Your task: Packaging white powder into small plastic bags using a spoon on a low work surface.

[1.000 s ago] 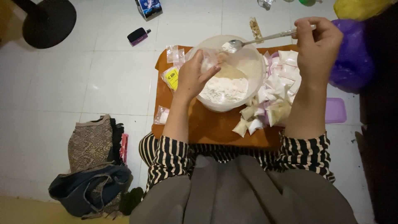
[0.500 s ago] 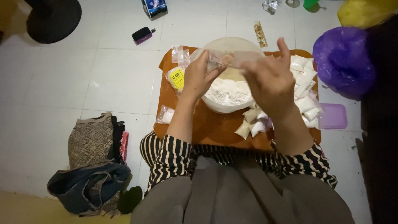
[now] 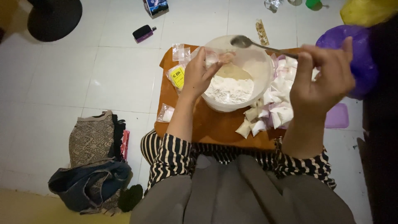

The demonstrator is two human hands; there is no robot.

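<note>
The bowl (image 3: pixel 244 74), a pale plastic one with white flour in its bottom, sat on a brown board (image 3: pixel 207 124) on the floor in front of the seated person. The left hand (image 3: pixel 199 74) hovered over the bowl's left rim, its fingers pinched on a small clear bag (image 3: pixel 215 56). The right hand (image 3: pixel 321 76), to the right of the bowl and raised above it, was closed on the handle of a metal spoon (image 3: pixel 244 41), whose head reached over the bowl's far rim. A heap of small filled packets (image 3: pixel 273 108) lay on the board just right of the bowl. A few flat bags, one with a yellow label (image 3: pixel 177 76), lay left of it. A purple bag (image 3: pixel 356 58) stood well right of the bowl, and a pile of clothes (image 3: pixel 93 166) lay on the white floor tiles far to its left.
</note>
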